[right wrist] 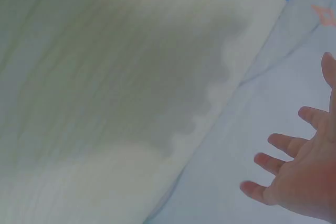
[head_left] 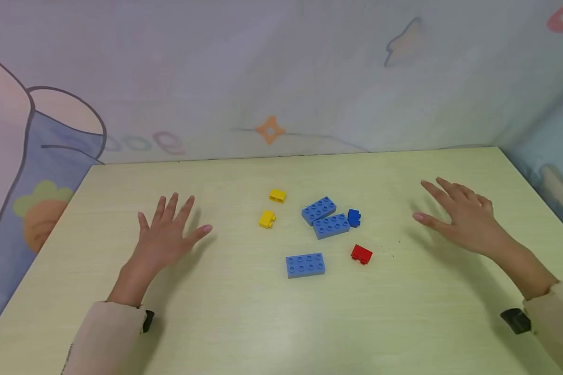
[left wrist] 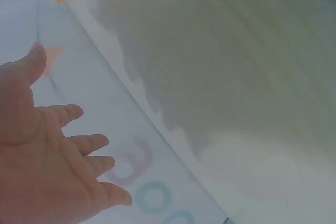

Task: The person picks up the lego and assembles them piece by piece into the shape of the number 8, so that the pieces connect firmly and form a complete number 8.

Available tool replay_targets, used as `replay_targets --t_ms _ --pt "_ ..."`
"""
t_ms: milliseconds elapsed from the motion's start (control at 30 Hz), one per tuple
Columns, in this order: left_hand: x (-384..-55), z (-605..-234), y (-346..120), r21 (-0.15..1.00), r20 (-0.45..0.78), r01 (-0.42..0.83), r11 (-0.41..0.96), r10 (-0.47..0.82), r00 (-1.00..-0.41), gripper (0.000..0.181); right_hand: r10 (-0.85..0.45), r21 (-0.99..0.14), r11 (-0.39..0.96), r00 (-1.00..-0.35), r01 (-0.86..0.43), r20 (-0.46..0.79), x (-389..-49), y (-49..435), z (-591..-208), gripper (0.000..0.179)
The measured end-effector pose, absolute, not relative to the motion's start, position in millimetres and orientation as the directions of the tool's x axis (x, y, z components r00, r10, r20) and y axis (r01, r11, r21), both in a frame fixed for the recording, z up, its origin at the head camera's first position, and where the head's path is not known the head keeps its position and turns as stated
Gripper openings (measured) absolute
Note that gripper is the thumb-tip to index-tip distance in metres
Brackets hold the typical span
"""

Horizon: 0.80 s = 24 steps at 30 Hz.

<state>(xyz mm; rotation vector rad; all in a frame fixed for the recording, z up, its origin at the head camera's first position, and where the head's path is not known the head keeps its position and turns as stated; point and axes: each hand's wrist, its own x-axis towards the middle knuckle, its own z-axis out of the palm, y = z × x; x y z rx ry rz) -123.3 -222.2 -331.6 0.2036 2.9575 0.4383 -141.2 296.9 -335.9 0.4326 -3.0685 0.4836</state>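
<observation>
My left hand (head_left: 165,238) hovers over the left side of the table with its fingers spread and nothing in it. Over the right side, my right hand (head_left: 466,221) is likewise empty, its fingers extended. Between them lie building bricks. Two yellow bricks (head_left: 267,219) are nearest the left hand. Two long blue bricks (head_left: 331,226) touch each other near the middle, with a small dark blue brick (head_left: 354,218) at their right end. A third long blue brick (head_left: 305,265) lies closer to me, and a red brick (head_left: 362,254) is to its right.
The pale wooden table (head_left: 244,323) reaches back to a printed cloth backdrop (head_left: 262,67) with cartoon shapes. Small dark specks mark the tabletop right of the red brick. Beige sleeves (head_left: 105,338) cover both forearms, and a dark strap piece (head_left: 516,320) shows at the right cuff.
</observation>
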Motion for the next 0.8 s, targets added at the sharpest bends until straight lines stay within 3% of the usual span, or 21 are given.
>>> replay_targets --t_ms 400,600,800 --pt "-123 -329 -202 0.42 -0.116 0.166 0.892 0.234 -0.965 0.085 -0.445 -0.545 0.743 -0.895 -0.388 0.032 -131 253 -317 0.066" --pt "-123 -331 -194 0.507 -0.145 0.164 0.846 0.271 -0.952 0.084 -0.478 -0.596 0.708 -0.878 -0.379 -0.009 -126 235 -317 0.062" --pt "-125 -332 -187 0.546 -0.145 0.181 0.818 0.305 -0.941 0.082 -0.558 -0.659 0.612 -0.829 -0.436 0.03 -124 217 -325 0.054"
